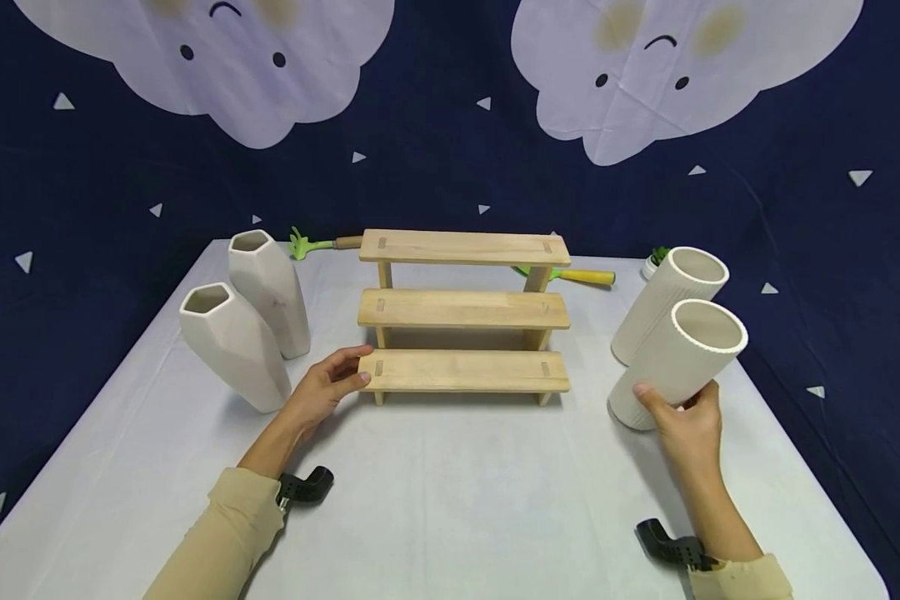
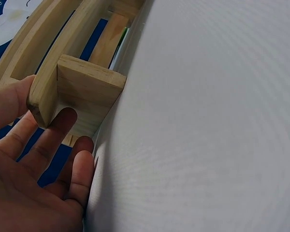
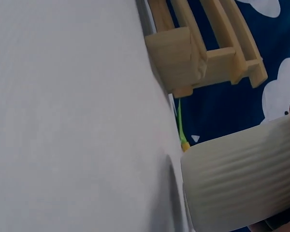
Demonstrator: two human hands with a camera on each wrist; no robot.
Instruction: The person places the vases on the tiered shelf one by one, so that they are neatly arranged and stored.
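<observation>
A three-tier wooden display stand (image 1: 461,371) stands mid-table. My left hand (image 1: 324,390) holds the left end of its lowest shelf, thumb on top and fingers below; the left wrist view shows this grip on the shelf end (image 2: 43,104) up close. On the right, my right hand (image 1: 693,429) grips a white ribbed cylindrical vase (image 1: 663,367), thumb on the near side and the other fingers mostly hidden behind. That vase (image 3: 241,174) fills the lower right of the right wrist view. Just behind it is a matching ribbed vase (image 1: 648,312).
Two white faceted vases, a front one (image 1: 240,346) and a back one (image 1: 273,296), stand left of the stand. Behind it lie a green hand rake (image 1: 307,245) and a yellow-handled tool (image 1: 588,277). A small potted plant (image 1: 652,262) sits at the back right.
</observation>
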